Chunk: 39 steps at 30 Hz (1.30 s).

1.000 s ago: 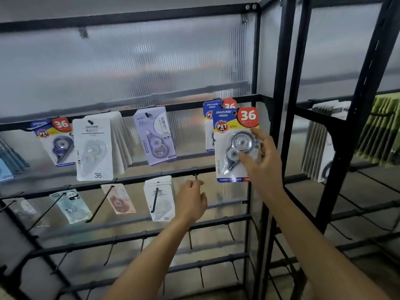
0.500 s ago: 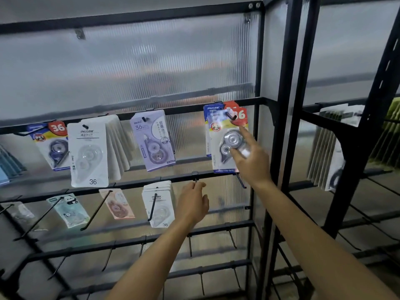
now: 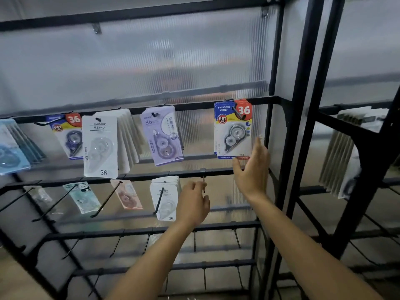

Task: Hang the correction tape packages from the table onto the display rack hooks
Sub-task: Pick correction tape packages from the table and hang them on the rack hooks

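A blue and red correction tape package (image 3: 232, 131) marked 36 hangs on the rightmost hook of the upper bar of the black display rack (image 3: 279, 100), in front of other packages of the same kind. My right hand (image 3: 252, 169) is spread just below and right of it, fingers straight, holding nothing. My left hand (image 3: 192, 203) is lower, its fingertips at a short hook (image 3: 203, 185) on the second bar; whether they pinch it is unclear. The table is out of view.
More packages hang along the upper bar: purple (image 3: 161, 135), white (image 3: 100, 146), blue and red (image 3: 67, 135), light blue (image 3: 10, 148). The second bar carries a white stack (image 3: 165, 198) and pastel packages. Lower bars have bare hooks. A second rack (image 3: 346, 152) stands at right.
My right hand pushed the blue and red package onto the upper hook, let go and dropped below it, fingers spread. My left hand stayed by the second-bar hook.
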### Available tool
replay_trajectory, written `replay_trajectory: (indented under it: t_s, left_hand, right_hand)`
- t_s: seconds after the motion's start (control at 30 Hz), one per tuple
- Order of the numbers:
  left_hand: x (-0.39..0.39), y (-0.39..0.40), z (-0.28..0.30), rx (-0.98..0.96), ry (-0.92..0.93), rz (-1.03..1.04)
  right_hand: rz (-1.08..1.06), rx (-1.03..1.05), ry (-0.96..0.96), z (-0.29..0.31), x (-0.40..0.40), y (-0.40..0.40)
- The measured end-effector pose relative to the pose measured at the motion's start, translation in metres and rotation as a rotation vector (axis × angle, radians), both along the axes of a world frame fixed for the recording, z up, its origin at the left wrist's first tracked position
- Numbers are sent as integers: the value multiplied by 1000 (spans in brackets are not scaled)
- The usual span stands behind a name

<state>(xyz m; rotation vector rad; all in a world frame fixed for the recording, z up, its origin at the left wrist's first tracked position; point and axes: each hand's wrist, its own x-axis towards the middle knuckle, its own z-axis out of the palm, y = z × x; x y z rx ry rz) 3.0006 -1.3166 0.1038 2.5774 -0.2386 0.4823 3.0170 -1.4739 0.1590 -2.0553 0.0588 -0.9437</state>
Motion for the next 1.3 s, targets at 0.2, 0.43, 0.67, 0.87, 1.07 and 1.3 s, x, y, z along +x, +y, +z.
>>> replay_trajectory:
  t_s: [0.2, 0.43, 0.67, 0.87, 1.07, 1.3]
  left_hand:
    - [-31, 27, -4, 22, 20, 55]
    - [-106, 117, -4, 5, -21, 202]
    - [-230, 265, -16, 53, 30, 471]
    - [-365, 393, -28, 19, 91, 701]
    - [-497, 491, -46, 16, 189, 991]
    - [-616, 592, -71, 0, 325, 1286]
  right_hand:
    - [138, -10, 97, -45, -48, 49]
    - [389, -128, 157, -71, -101, 152]
    - [738, -231, 157, -82, -197, 305]
    - [981, -343, 210, -101, -303, 448]
    - [1268, -436, 237, -120, -412, 571]
    - [1571, -495, 261, -142, -507, 701]
